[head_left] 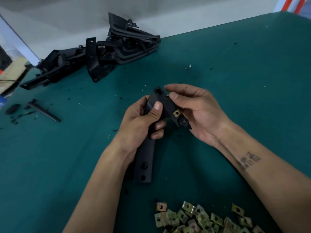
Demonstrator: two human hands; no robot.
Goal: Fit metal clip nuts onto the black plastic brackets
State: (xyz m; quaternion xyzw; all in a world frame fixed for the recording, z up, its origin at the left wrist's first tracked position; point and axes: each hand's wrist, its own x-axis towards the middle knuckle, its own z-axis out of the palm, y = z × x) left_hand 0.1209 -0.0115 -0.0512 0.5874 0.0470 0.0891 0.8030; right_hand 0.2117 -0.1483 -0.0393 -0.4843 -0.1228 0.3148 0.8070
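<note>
A black plastic bracket (145, 158) is held above the green table at the centre. My left hand (141, 121) grips its long arm, thumb on top. My right hand (196, 111) holds the bracket's short angled arm, thumb and fingers pinching near its upper end. A brass-coloured clip nut (176, 113) sits on the edge of that short arm. A heap of several loose clip nuts (202, 219) lies at the near edge, below my right forearm.
A pile of black brackets (107, 52) lies at the far left by the grey wall. A loose black rod (44, 111) and plastic scraps lie at the left. Small shavings dot the green table (252, 73).
</note>
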